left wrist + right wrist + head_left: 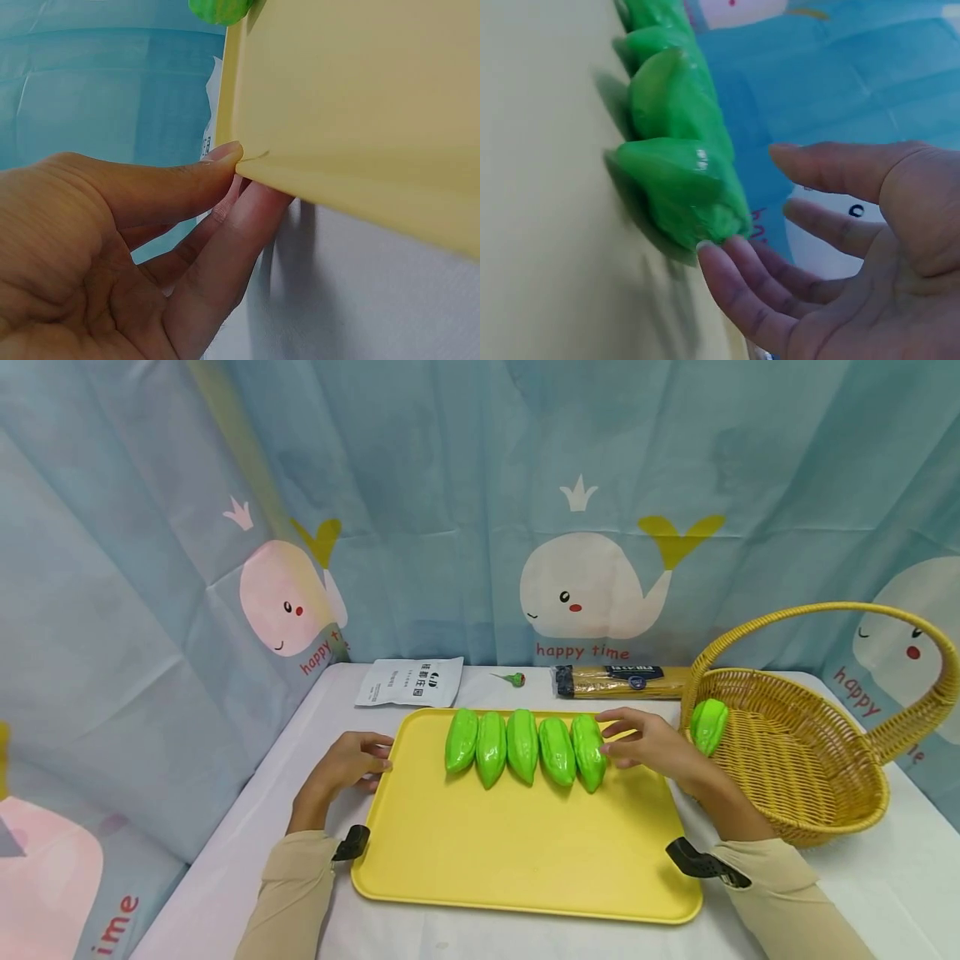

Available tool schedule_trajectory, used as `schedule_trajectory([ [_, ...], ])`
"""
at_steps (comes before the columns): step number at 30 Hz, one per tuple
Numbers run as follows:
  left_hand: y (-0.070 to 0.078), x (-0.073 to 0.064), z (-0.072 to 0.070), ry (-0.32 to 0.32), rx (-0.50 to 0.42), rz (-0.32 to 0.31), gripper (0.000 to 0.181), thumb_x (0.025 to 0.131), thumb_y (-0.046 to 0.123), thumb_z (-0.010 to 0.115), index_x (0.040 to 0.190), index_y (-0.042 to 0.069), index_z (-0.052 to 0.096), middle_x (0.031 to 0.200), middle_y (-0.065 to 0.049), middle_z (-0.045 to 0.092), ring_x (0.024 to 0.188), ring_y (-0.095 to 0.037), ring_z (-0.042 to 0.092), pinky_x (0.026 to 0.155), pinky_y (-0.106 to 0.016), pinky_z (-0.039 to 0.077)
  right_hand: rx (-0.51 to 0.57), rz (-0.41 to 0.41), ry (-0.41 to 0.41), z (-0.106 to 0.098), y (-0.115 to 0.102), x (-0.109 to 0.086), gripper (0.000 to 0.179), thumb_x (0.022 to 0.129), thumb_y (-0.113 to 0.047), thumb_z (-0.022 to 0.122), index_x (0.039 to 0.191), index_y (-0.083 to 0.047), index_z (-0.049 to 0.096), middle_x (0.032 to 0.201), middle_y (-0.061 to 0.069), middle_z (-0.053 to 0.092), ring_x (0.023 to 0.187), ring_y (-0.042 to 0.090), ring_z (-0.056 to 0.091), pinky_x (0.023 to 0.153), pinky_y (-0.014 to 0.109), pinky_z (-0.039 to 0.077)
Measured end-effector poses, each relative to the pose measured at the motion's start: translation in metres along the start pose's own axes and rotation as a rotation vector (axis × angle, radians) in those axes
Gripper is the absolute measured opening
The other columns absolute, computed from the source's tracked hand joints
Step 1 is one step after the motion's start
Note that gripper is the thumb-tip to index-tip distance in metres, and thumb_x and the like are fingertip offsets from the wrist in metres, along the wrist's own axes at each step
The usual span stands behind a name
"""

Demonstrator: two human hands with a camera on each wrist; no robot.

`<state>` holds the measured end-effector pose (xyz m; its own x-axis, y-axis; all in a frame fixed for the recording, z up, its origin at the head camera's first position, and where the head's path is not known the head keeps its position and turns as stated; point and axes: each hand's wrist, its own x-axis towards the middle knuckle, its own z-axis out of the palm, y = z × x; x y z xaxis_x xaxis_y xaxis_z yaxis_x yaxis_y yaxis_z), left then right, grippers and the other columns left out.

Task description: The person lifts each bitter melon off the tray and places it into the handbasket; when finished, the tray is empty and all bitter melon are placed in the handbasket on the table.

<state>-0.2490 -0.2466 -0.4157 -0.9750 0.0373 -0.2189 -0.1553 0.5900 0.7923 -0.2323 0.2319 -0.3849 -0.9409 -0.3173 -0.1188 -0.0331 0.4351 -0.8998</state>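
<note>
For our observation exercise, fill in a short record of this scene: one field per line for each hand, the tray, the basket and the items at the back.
Left hand: touches the yellow tray at its left edge
Right hand: open, fingertips at the rightmost green vegetable
Tray: five green vegetables in a row
Wicker basket: right of tray, one green vegetable inside
Back of table: white packet, spaghetti pack
</note>
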Motion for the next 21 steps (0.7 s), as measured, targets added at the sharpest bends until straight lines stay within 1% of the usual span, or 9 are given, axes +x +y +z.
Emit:
schedule_trajectory([
  [4, 0.0005, -0.0003, 0.0006, -0.001, -0.008, -0.009, 0.046, 0.097, 0.006, 0.073, 0.141, -0.004, 0.062, 0.12, -0.02, 0.067, 0.087, -0.02, 0.066, 0.068, -0.028, 0.06, -0.006, 0.027, -0.015, 0.0052, 0.0036, 0.0042, 0.066, 0.101, -0.017, 0.073, 0.158, -0.002, 0.044, 0.148, 0.035, 0.047, 0.124, 0.041, 0.063, 0.09, 0.045, 0.062],
  [8, 0.0017, -0.0007, 0.0004, -0.005, -0.013, -0.009, 0.046, 0.098, 0.005, 0.073, 0.141, -0.004, 0.062, 0.12, -0.02, 0.067, 0.086, -0.021, 0.066, 0.068, -0.028, 0.06, 0.004, 0.061, -0.042, 0.0079, 0.0077, 0.0046, 0.071, 0.102, -0.019, 0.072, 0.163, -0.005, 0.039, 0.153, 0.035, 0.038, 0.132, 0.049, 0.055, 0.092, 0.047, 0.062],
  [13, 0.0023, 0.0003, 0.0001, -0.007, -0.007, -0.01, 0.046, 0.098, 0.006, 0.073, 0.141, -0.004, 0.062, 0.12, -0.019, 0.067, 0.087, -0.02, 0.066, 0.069, -0.029, 0.06, 0.002, 0.072, -0.068, 0.0092, 0.0103, 0.0053, 0.073, 0.103, -0.02, 0.07, 0.165, -0.006, 0.034, 0.156, 0.036, 0.032, 0.139, 0.055, 0.047, 0.095, 0.049, 0.06],
  [15, 0.0021, 0.0006, -0.0002, -0.009, -0.004, -0.005, 0.046, 0.098, 0.006, 0.073, 0.142, -0.004, 0.062, 0.12, -0.02, 0.067, 0.087, -0.02, 0.066, 0.069, -0.029, 0.061, -0.003, 0.072, -0.071, 0.0094, 0.0103, 0.0055, 0.071, 0.103, -0.02, 0.07, 0.164, -0.005, 0.036, 0.157, 0.036, 0.031, 0.14, 0.056, 0.046, 0.095, 0.049, 0.06],
  [19, 0.0028, -0.0005, -0.0007, -0.011, 0.001, -0.004, 0.046, 0.098, 0.005, 0.073, 0.141, -0.005, 0.061, 0.119, -0.02, 0.067, 0.087, -0.02, 0.066, 0.069, -0.03, 0.06, -0.004, 0.077, -0.058, 0.01, 0.0085, 0.0048, 0.061, 0.103, -0.021, 0.07, 0.156, -0.002, 0.046, 0.158, 0.035, 0.032, 0.141, 0.055, 0.046, 0.096, 0.05, 0.06],
  [21, 0.0032, -0.001, -0.0008, -0.011, 0.004, -0.007, 0.047, 0.097, 0.005, 0.073, 0.141, -0.005, 0.061, 0.118, -0.019, 0.067, 0.085, -0.019, 0.065, 0.068, -0.03, 0.06, 0.0, 0.079, -0.056, 0.0103, 0.0079, 0.0045, 0.058, 0.103, -0.021, 0.071, 0.153, -0.001, 0.049, 0.158, 0.034, 0.032, 0.141, 0.054, 0.046, 0.097, 0.051, 0.059],
])
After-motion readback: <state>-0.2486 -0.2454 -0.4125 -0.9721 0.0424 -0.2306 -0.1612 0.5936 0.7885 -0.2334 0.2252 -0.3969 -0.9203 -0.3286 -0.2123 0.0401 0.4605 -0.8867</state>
